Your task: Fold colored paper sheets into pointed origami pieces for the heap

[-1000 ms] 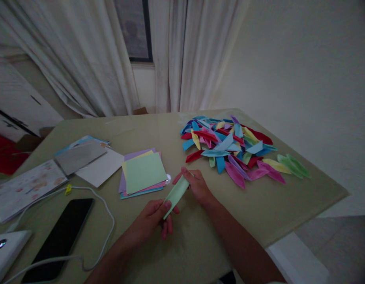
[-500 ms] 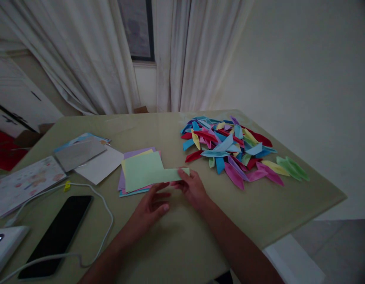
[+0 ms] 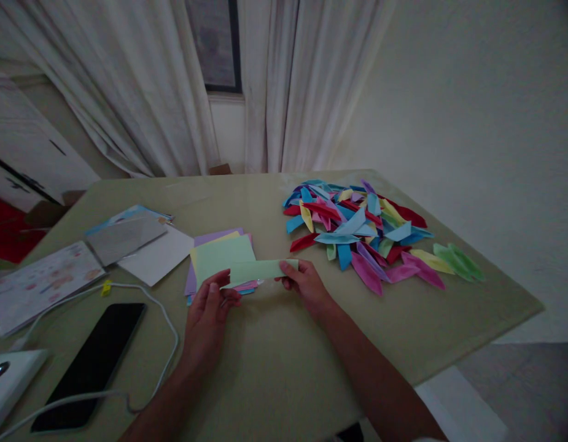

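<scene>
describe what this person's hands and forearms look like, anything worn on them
The left hand and right hand are both ungloved, with no ring, watch or bracelet visible. The left forearm and right forearm show bare, without markings I can make out. Any sleeves aren't clearly in view.

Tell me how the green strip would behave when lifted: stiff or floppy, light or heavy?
The strip is probably fairly stiff lengthwise, since it runs nearly straight from the right hand toward the left hand. It's likely light, as a thumb-and-finger pinch holds its right end. It looks like thin paper, so it may crease easily.
</scene>
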Available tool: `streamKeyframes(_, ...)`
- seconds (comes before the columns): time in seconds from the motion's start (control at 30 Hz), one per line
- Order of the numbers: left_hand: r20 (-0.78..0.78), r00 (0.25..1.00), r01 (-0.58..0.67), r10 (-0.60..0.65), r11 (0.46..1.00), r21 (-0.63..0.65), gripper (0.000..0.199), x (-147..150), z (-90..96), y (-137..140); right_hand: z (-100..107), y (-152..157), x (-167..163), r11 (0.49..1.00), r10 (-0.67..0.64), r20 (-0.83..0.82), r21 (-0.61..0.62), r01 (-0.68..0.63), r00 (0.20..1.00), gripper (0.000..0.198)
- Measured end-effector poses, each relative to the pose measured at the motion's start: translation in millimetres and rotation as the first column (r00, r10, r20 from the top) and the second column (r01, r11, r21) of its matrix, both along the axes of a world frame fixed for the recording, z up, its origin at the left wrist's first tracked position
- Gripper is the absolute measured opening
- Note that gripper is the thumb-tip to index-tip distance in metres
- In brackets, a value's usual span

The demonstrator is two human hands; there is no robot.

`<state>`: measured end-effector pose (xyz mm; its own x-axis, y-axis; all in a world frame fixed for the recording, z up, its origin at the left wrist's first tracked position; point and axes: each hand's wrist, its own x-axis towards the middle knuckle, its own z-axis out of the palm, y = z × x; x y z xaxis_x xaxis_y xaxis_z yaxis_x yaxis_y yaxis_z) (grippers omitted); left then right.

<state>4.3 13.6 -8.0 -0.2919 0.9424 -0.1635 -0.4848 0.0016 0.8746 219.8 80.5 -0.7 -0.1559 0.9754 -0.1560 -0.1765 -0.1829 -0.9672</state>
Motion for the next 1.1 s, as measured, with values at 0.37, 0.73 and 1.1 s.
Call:
streamKeyframes(0.37,0.004,0.999,0.055,-0.054,0.995,-0.079,0.043,-5,-0.1,2,6,-8,-1,0.979,0.192,0.084,0.053,-0.197,0.978,0.052)
streamKeyframes(0.73,-0.304,0.947,0.104,-0.107,0.994,-0.028,0.038,-11,2.8,-1,7,-4,3,0.993,0.086,0.025,-0.086,-0.083,0.996,0.033)
streamKeyframes(1.1,-0.415,0.902,0.141,-0.124,0.990,0.012,0.055,-13,0.0,0,6,-2,7,0.986,0.158,0.137,0.038,-0.164,0.978,0.031)
